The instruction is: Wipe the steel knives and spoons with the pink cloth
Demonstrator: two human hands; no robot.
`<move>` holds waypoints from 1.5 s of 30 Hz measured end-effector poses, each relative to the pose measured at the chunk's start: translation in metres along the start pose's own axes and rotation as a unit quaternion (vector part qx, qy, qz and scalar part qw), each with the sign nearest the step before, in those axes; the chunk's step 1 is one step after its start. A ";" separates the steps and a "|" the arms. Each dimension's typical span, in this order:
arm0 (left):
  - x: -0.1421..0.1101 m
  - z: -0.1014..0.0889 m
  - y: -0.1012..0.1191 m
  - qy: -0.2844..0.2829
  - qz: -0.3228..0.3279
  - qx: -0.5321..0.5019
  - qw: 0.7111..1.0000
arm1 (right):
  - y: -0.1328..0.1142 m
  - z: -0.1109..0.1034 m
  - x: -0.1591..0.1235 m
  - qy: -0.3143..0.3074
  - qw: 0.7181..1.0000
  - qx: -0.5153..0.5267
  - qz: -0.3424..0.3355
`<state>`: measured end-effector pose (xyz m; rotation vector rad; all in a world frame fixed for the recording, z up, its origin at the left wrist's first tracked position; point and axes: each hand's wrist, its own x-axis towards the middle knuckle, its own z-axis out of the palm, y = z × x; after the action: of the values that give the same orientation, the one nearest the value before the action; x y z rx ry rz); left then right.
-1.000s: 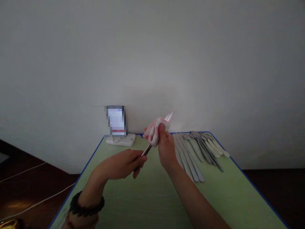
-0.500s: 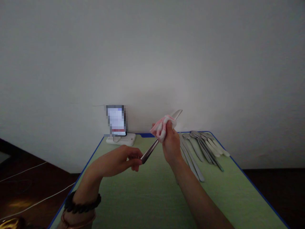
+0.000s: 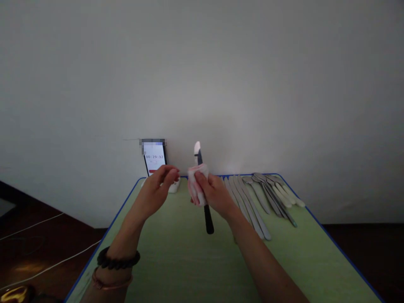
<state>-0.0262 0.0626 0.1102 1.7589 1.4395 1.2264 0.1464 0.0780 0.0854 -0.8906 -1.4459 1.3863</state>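
Note:
My right hand [image 3: 218, 194] is wrapped round a folded pink-and-white cloth [image 3: 195, 189] and, through it, the middle of a table knife [image 3: 208, 221]. The shiny blade tip points up above the cloth; the dark handle hangs below. To the left, my left hand [image 3: 154, 191] is off the knife, holding nothing, its thumb and fingers loosely bent and apart. It partly covers the phone behind it. Beside my right forearm lie several table knives [image 3: 252, 210], a spoon [image 3: 257, 195] and other cutlery in a row.
A phone [image 3: 154, 153] showing a timer stands on a white base [image 3: 175, 185] at the back left. Several white-handled pieces [image 3: 287, 195] lie at the right edge. The green table [image 3: 176, 261] has a blue rim, and a pale wall [image 3: 202, 75] rises behind it.
My left hand has let go of the knife's handle and moved up and left. My right hand has brought cloth and knife left, and the knife has swung nearly upright.

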 end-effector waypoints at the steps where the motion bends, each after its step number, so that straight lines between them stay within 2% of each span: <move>1: 0.001 0.003 0.001 0.037 -0.012 -0.076 0.996 | 0.000 0.004 -0.002 -0.025 0.999 -0.022 -0.008; 3: 0.002 0.011 0.006 0.072 -0.039 -0.245 0.966 | 0.002 0.013 -0.005 -0.075 0.994 -0.078 -0.031; 5: 0.002 0.017 0.012 0.077 -0.096 -0.382 0.916 | 0.004 0.021 -0.007 -0.113 0.984 -0.129 -0.051; 8: 0.000 0.020 0.021 0.054 -0.139 -0.499 0.853 | 0.006 0.028 -0.009 -0.144 0.972 -0.172 -0.064; 10: 0.000 0.016 0.024 0.051 -0.158 -0.533 0.829 | 0.007 0.025 -0.008 -0.170 0.965 -0.189 -0.065; 12: 0.000 0.006 0.024 0.072 -0.163 -0.554 0.813 | 0.004 0.015 -0.007 -0.218 0.952 -0.211 -0.052; 15: 0.001 -0.013 0.019 0.122 -0.129 -0.587 0.790 | -0.003 -0.010 -0.006 -0.291 0.925 -0.242 0.027; 18: 0.001 -0.033 0.013 0.150 -0.085 -0.615 0.769 | -0.013 -0.035 -0.007 -0.306 0.921 -0.234 0.054; 22: -0.002 -0.045 0.011 0.132 -0.054 -0.636 0.758 | -0.023 -0.049 -0.010 -0.315 0.917 -0.232 0.075; 27: -0.014 -0.035 0.022 0.068 -0.008 -0.619 0.782 | -0.027 -0.033 -0.015 -0.351 0.913 -0.187 0.091; 28: -0.017 -0.031 0.025 0.046 0.005 -0.609 0.792 | -0.027 -0.028 -0.016 -0.355 0.915 -0.171 0.086; 31: -0.024 -0.021 0.033 -0.072 0.035 -0.552 0.830 | -0.026 -0.017 -0.015 -0.380 0.910 -0.151 0.069; 32: -0.024 -0.019 0.035 -0.091 0.043 -0.527 0.844 | -0.027 -0.016 -0.015 -0.387 0.907 -0.157 0.064; 33: -0.024 -0.017 0.036 -0.092 0.052 -0.495 0.862 | -0.028 -0.016 -0.014 -0.385 0.905 -0.169 0.060; 35: -0.021 -0.014 0.036 -0.045 0.066 -0.392 0.916 | -0.031 -0.019 -0.013 -0.350 0.911 -0.212 0.048; 37: -0.018 -0.013 0.036 0.010 0.055 -0.220 0.974 | -0.034 -0.022 -0.012 -0.290 0.919 -0.265 0.028; 38: -0.017 -0.012 0.035 0.021 0.044 -0.125 0.991 | -0.036 -0.023 -0.011 -0.263 0.920 -0.290 0.015; 41: -0.016 -0.010 0.033 0.003 0.023 0.079 0.997 | -0.039 -0.020 -0.012 -0.209 0.905 -0.369 -0.021; 45: -0.016 -0.013 0.026 -0.039 0.013 0.196 0.980 | -0.038 -0.013 -0.014 -0.161 0.862 -0.478 -0.037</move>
<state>-0.0264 0.0384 0.1332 2.0610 1.7046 0.9164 0.1671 0.0652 0.1202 -1.2022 -2.4792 0.7058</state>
